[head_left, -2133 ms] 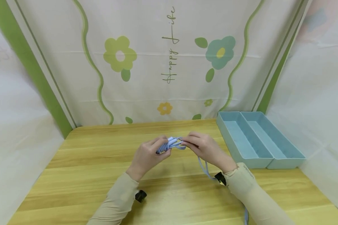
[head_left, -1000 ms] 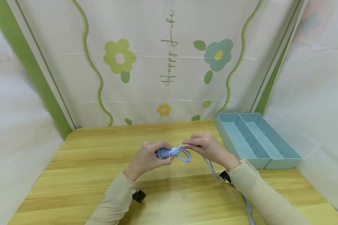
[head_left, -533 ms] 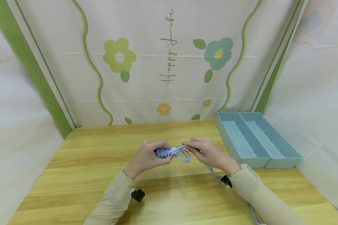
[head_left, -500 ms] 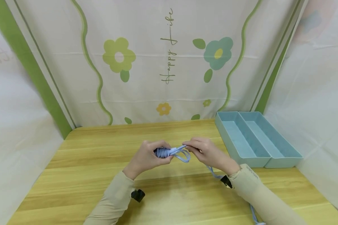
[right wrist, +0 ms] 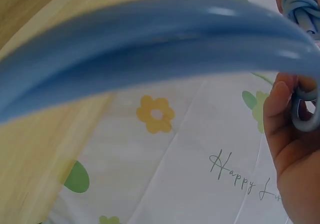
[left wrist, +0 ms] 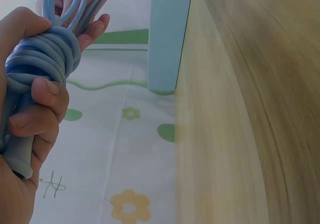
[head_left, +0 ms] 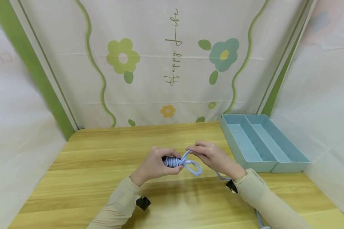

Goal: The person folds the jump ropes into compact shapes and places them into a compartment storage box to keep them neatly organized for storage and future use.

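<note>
In the head view a light-blue jump rope [head_left: 172, 162] is wound in tight turns round its handles, above the wooden table. My left hand [head_left: 153, 163] grips this bundle from the left, fingers above and thumb below. A handle [left wrist: 21, 151] end pokes out beside its curled fingers in the left wrist view. Loose loops [head_left: 196, 168] stick out from the bundle's right end. My right hand [head_left: 213, 157] pinches the rope just beyond that end. A doubled length of rope [right wrist: 165, 39] crosses close before the right wrist camera and hangs down past that wrist.
Two light-blue trays [head_left: 247, 143] stand side by side at the table's back right, near the right hand. The wooden table [head_left: 109, 181] spreads beneath both arms. A flower-printed cloth [head_left: 149, 79] encloses the back and sides.
My left hand and the wound bundle have shifted slightly right and down. The pinched rope now rises more steeply from the bundle's end. Earlier, the right hand drew it away to the right.
</note>
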Demonstrator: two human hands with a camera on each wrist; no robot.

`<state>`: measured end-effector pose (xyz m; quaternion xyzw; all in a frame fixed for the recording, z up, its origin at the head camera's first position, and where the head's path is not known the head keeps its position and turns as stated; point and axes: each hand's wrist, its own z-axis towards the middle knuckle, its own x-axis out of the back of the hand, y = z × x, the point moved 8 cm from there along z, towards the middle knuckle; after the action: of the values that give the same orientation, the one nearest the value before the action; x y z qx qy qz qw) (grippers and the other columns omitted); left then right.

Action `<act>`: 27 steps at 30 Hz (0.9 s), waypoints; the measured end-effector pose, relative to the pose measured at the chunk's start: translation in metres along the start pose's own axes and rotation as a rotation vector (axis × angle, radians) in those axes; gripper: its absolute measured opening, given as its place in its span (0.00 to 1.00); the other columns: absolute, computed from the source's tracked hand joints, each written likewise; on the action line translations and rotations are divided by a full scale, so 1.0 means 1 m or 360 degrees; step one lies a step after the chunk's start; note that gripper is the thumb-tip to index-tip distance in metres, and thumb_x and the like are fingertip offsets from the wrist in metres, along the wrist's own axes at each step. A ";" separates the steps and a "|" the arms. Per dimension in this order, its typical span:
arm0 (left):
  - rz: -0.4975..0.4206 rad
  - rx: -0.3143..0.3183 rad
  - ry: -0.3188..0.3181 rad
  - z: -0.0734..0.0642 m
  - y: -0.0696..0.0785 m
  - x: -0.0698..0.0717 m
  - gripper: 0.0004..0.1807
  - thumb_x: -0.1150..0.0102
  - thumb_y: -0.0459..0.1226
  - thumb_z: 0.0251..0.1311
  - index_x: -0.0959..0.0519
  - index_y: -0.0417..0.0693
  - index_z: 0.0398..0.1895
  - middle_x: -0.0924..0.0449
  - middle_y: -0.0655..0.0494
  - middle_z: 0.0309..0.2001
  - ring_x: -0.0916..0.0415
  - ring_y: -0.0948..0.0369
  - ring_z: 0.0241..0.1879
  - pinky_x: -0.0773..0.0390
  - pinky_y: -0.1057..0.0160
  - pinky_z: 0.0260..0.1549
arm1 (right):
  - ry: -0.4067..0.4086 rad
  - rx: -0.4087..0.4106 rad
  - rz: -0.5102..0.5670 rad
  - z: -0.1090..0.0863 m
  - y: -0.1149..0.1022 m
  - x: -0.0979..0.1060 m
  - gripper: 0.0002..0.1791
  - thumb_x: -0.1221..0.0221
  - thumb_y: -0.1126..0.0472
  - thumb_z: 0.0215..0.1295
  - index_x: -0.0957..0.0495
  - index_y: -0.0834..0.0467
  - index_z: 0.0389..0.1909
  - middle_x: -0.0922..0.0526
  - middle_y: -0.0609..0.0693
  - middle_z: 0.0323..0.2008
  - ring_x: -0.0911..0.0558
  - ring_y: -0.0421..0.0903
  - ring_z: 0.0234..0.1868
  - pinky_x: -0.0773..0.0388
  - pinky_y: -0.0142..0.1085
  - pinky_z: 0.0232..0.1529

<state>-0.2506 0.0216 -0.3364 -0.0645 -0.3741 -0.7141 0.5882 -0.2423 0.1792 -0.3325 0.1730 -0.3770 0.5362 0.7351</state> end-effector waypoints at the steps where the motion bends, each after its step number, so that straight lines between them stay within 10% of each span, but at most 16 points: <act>1: -0.0009 0.0003 0.0003 0.000 0.001 0.000 0.10 0.28 0.34 0.51 0.18 0.51 0.37 0.18 0.64 0.31 0.25 0.73 0.24 0.24 0.74 0.20 | -0.0011 -0.0005 -0.0005 0.000 0.000 -0.001 0.16 0.36 0.73 0.62 0.18 0.63 0.51 0.20 0.50 0.36 0.28 0.37 0.26 0.31 0.24 0.27; 10: -0.0123 0.0039 0.0104 0.001 0.014 0.010 0.15 0.28 0.27 0.49 0.18 0.42 0.41 0.16 0.54 0.34 0.21 0.66 0.27 0.20 0.68 0.24 | -0.0063 0.0046 -0.0025 0.004 -0.007 -0.008 0.18 0.37 0.73 0.63 0.19 0.63 0.54 0.21 0.48 0.38 0.26 0.37 0.29 0.28 0.25 0.29; 16: -0.0305 0.0102 0.0184 0.007 0.034 0.020 0.21 0.30 0.18 0.45 0.19 0.24 0.46 0.15 0.40 0.39 0.17 0.56 0.33 0.18 0.62 0.29 | -0.0072 0.0037 -0.0001 0.004 -0.009 -0.009 0.20 0.54 0.56 0.79 0.20 0.64 0.55 0.20 0.49 0.37 0.25 0.38 0.30 0.26 0.26 0.31; 27: -0.0684 0.0199 0.0216 -0.006 0.010 0.005 0.21 0.35 0.19 0.54 0.21 0.28 0.54 0.14 0.47 0.33 0.30 0.64 0.12 0.29 0.66 0.08 | -0.0035 0.0011 0.0083 -0.003 -0.017 -0.014 0.16 0.52 0.61 0.77 0.20 0.63 0.54 0.19 0.49 0.37 0.22 0.39 0.33 0.23 0.28 0.35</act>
<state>-0.2412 0.0138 -0.3342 0.1013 -0.3824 -0.8011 0.4491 -0.2276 0.1654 -0.3421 0.1716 -0.3876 0.5545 0.7161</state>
